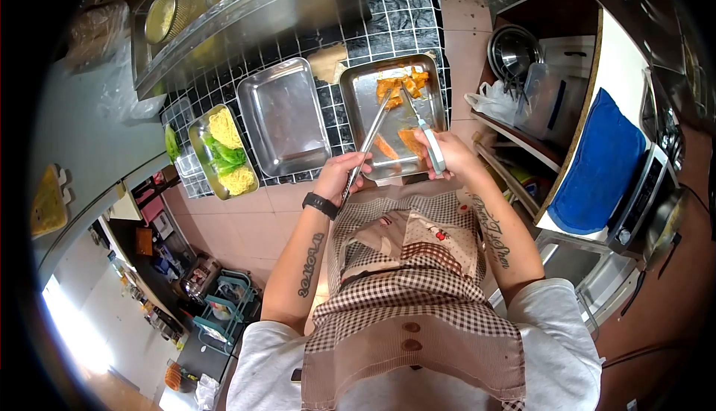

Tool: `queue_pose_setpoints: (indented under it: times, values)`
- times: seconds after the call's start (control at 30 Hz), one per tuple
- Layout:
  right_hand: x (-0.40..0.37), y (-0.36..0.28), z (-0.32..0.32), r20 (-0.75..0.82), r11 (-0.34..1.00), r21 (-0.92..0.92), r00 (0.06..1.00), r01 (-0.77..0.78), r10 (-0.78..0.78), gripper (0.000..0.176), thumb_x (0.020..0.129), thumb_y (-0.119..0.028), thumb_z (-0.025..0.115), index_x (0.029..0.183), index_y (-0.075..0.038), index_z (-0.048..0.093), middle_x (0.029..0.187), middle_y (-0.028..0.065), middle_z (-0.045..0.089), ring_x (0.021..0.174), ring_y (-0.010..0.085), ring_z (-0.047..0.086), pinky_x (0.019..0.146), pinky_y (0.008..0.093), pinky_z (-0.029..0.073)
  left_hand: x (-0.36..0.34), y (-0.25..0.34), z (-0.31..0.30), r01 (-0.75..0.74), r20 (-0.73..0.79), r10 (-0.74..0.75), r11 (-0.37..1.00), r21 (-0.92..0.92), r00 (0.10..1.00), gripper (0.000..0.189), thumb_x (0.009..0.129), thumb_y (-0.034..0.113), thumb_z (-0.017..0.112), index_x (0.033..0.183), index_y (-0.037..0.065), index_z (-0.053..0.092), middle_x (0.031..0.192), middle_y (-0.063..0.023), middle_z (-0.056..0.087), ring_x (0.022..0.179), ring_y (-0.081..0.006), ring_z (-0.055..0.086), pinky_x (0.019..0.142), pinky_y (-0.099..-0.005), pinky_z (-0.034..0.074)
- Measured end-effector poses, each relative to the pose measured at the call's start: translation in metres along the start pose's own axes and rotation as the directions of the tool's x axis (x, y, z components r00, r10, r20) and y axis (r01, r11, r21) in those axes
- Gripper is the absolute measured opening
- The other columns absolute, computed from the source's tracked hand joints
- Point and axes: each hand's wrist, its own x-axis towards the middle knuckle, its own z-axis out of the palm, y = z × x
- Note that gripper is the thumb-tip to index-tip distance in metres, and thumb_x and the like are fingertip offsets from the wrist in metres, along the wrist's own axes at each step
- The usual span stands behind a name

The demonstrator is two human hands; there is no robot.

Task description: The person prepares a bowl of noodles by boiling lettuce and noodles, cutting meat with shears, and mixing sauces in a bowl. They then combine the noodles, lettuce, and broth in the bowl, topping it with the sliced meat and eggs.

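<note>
My left hand (341, 176) is closed around long metal tongs (375, 126), whose tips reach the orange-coated meat pieces (389, 92) at the far end of a steel tray (356, 116). My right hand (452, 154) grips kitchen scissors (430, 142) with pale handles. The scissor blades point at the same cut pieces, beside the tong tips; whether they are open is too small to tell. Nearer to me in the tray lie a larger orange piece (409, 141) and a thin strip (385, 148).
Left of the meat tray stand a bare steel tray (283, 116) and a smaller tray (250, 180) holding yellow noodles (225, 129) and green lettuce (224, 157). A steel sink unit (246, 34) lies beyond. To the right are shelves with a clear plastic box (538, 98) and a blue cloth (597, 168).
</note>
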Motion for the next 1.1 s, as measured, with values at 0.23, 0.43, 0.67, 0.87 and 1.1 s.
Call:
queue_pose_setpoints:
  times: [0.23,0.43,0.67,0.87,1.1]
  values:
    - [0.007,-0.011,-0.008,0.019,1.0,-0.015,1.0,-0.02,0.02,0.061,0.088,-0.065,0.058,0.073,-0.005,0.058,0.056,0.0043,0.06,0.047,0.0148,0.064,0.035,0.026,0.045,-0.001,0.002,-0.005,-0.004,-0.027,0.005,0.998,0.058,1.0,0.027,0.098,0.019,0.058,0.113,0.0,0.067,0.078,-0.0041,0.066,0.053,-0.0085,0.053,0.042,-0.0195,0.034]
    - [0.007,-0.029,-0.012,0.037,0.998,-0.06,0.999,0.024,-0.022,0.054,0.089,-0.059,0.063,0.07,-0.009,0.053,0.053,0.0013,0.056,0.04,0.0116,0.06,0.03,0.0217,0.036,0.003,-0.002,-0.012,-0.022,-0.027,0.025,0.994,0.11,0.999,0.026,0.098,0.02,0.058,0.113,0.0,0.067,0.078,-0.0032,0.067,0.053,-0.0082,0.054,0.043,-0.0194,0.036]
    - [0.004,-0.023,-0.018,0.023,0.994,-0.104,0.999,-0.036,0.039,0.059,0.087,-0.065,0.06,0.07,-0.008,0.055,0.054,0.0014,0.057,0.043,0.0118,0.061,0.031,0.0218,0.04,-0.017,-0.01,-0.025,-0.06,-0.042,0.07,0.978,0.198,0.997,0.025,0.097,0.028,0.061,0.106,0.006,0.067,0.081,-0.0008,0.067,0.054,-0.0059,0.056,0.045,-0.0194,0.037]
    - [0.001,-0.024,-0.018,0.036,0.992,-0.099,0.996,-0.077,0.081,0.063,0.085,-0.07,0.058,0.076,-0.007,0.058,0.063,0.0019,0.061,0.047,0.0128,0.064,0.035,0.0232,0.046,0.013,0.009,-0.015,-0.172,-0.116,0.224,0.922,0.348,0.968,0.029,0.093,0.027,0.068,0.104,0.0,0.066,0.079,-0.0027,0.068,0.054,-0.007,0.057,0.048,-0.0214,0.042]
    - [-0.001,-0.028,-0.019,0.059,0.992,-0.1,0.995,-0.076,0.082,0.066,0.084,-0.073,0.056,0.078,-0.007,0.058,0.065,0.0028,0.063,0.053,0.0162,0.068,0.038,0.0265,0.051,0.017,0.022,-0.007,-0.198,-0.168,0.338,0.815,0.545,0.926,0.025,0.091,0.02,0.068,0.1,-0.003,0.069,0.072,-0.004,0.067,0.054,-0.0084,0.057,0.05,-0.0236,0.047]
